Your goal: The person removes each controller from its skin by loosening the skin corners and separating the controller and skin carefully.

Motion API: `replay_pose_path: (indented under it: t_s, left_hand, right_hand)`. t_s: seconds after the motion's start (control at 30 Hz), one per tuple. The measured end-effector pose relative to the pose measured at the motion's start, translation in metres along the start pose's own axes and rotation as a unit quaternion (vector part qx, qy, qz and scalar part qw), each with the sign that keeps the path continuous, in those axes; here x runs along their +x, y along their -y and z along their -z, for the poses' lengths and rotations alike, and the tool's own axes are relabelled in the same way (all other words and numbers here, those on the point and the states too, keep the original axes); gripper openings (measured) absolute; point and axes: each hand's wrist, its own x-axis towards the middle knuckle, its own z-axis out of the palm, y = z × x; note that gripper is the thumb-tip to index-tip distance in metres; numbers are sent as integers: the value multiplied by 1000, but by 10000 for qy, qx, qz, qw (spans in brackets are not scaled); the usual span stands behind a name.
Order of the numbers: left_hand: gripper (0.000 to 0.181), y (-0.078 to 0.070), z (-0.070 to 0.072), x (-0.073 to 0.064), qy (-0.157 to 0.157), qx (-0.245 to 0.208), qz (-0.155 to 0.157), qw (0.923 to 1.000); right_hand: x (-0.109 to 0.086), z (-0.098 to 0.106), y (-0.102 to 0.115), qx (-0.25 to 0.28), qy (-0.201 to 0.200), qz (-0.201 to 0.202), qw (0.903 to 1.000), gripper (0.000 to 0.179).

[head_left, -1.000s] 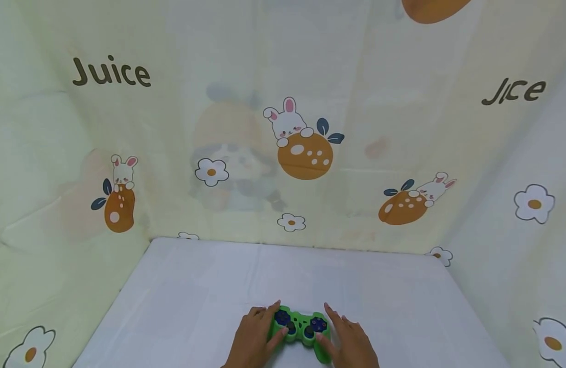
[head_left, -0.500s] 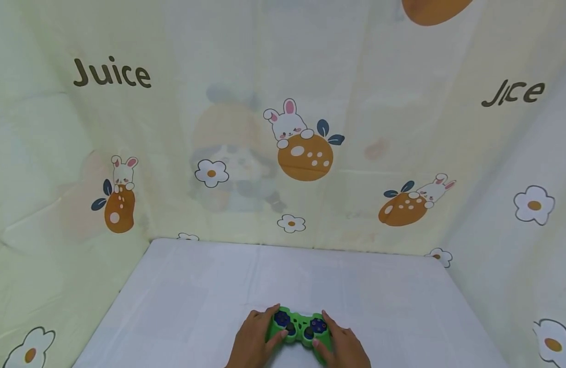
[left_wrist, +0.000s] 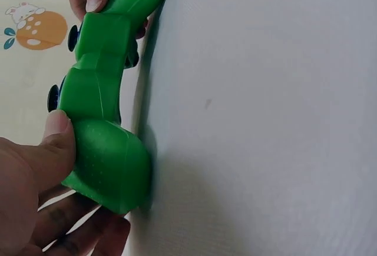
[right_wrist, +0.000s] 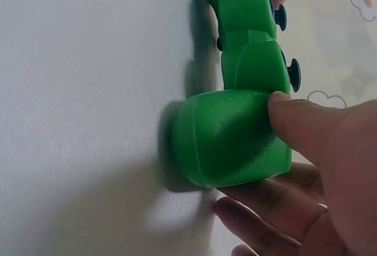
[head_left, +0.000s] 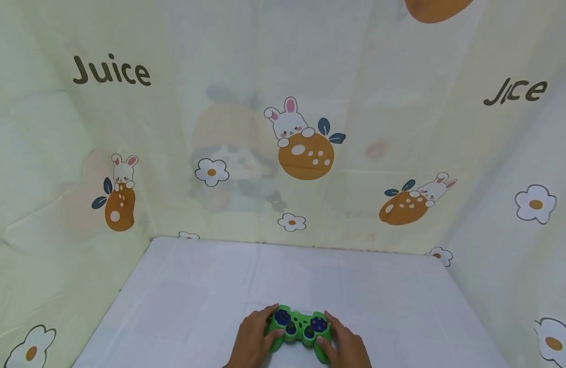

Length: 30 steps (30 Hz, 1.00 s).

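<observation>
A green game controller (head_left: pixel 300 331) with dark blue button pads and two black thumbsticks lies at the near middle of the table. My left hand (head_left: pixel 253 332) grips its left handle, thumb on top and fingers along the outer side. On the other handle is my right hand (head_left: pixel 349 342), its thumb laid over the top and index finger at the upper corner. In the left wrist view, the controller (left_wrist: pixel 103 156) shows its near edge close over the white surface, with the left fingers partly beneath the handle. The right wrist view has the same controller (right_wrist: pixel 230 138) between thumb and fingers.
A white-covered table (head_left: pixel 195 286) spreads out before the hands. Behind it hangs a cream curtain (head_left: pixel 172 128) printed with rabbits, oranges, flowers and lettering, and similar cloth closes off the left and right sides.
My right hand, with fingers spread beside the controller a second ago, has moved inward and now grips its right handle. The left hand and controller stay nearly in place.
</observation>
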Motion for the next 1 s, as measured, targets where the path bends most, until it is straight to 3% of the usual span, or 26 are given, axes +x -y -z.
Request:
replay_pose_path:
  t_s: [0.2,0.33,0.47,0.67,0.87,1.0]
  left_hand:
    - [57,0,3,2,28,-1005,383,9942]
    - [58,-2,7,0,-111,-1311,505,9900]
    - [61,-6,10,0,-291,-1423,602,9876]
    - [61,-12,17,1,-430,-1517,731,9848]
    - [63,-8,14,-4,-688,-1358,465,9873]
    - [63,-1,12,-6,-657,-1365,291,9880]
  right_hand:
    - [-6,8,1,469,-206,198,9985,72]
    - [-7,11,-1,1080,-251,225,9936,75]
    - [-9,14,4,1589,-436,74,9863,75]
    - [-12,16,13,1770,-667,-89,9819,75]
    - [-15,11,14,1810,-873,-18,9796,75]
    - [-17,6,12,1715,-958,17,9805,75]
